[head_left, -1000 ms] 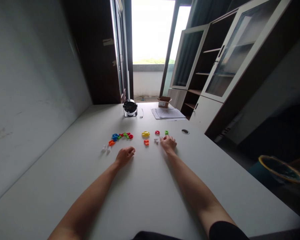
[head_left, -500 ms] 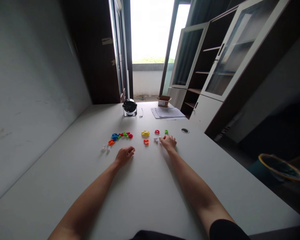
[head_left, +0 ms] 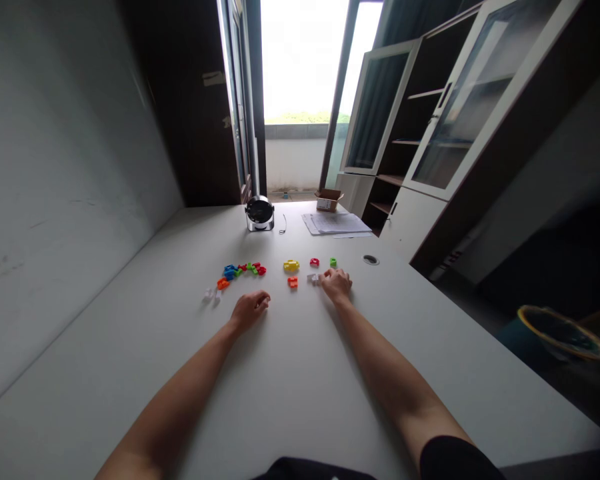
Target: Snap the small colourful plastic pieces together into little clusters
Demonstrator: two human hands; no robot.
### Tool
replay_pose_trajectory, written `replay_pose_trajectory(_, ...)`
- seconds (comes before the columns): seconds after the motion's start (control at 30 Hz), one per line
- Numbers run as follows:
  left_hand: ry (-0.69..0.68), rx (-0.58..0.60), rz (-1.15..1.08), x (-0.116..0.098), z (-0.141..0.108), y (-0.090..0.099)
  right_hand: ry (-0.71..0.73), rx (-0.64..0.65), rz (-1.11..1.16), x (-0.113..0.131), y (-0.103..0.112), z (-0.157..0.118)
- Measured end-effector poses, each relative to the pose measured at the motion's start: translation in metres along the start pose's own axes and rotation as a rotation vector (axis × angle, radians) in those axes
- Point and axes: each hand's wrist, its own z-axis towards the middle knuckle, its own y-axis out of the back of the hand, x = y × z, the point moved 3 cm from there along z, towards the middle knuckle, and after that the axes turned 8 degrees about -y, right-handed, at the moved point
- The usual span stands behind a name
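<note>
My right hand is on the table, its fingertips pinched at the right side of a small white plastic building piece. Just beyond it lie a red piece and a green piece. My left hand rests on the table with its fingers loosely curled in, and nothing shows in them. Between the hands, further off, are a yellow piece and an orange piece. The fine shapes are too small to make out.
Left of centre is a loose cluster of blue, red, green and orange pieces, with white pieces at its near end. Further back stand a round black device, papers and a small cardboard box. A cable hole sits at right.
The white bit at my right fingertips, apart from the white piece before, now sits up against it. My left hand stays in place, and the view has shifted very slightly.
</note>
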Motion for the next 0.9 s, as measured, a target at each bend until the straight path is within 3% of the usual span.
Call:
replay_pose_trajectory(0.27,0.005,-0.033,0.085,-0.003,0.001,0.003,0.037,-0.008,0.006,0.001,0.001,-0.003)
replay_pose_trajectory(0.43,0.075,-0.265,0.312,-0.003,0.000,0.017,0.047,-0.024,0.035,0.003,0.003,-0.003)
replay_pose_trajectory(0.5,0.109,-0.306,0.362,-0.001,-0.002,0.021,0.060,-0.028,0.043,0.006,0.004,-0.005)
replay_pose_trajectory(0.7,0.176,-0.348,0.495,0.010,-0.005,0.025,0.110,-0.030,0.066,0.015,0.011,-0.011)
replay_pose_trajectory(0.9,0.253,-0.310,0.490,0.024,-0.005,0.025,0.194,-0.058,0.128,0.021,0.013,-0.013)
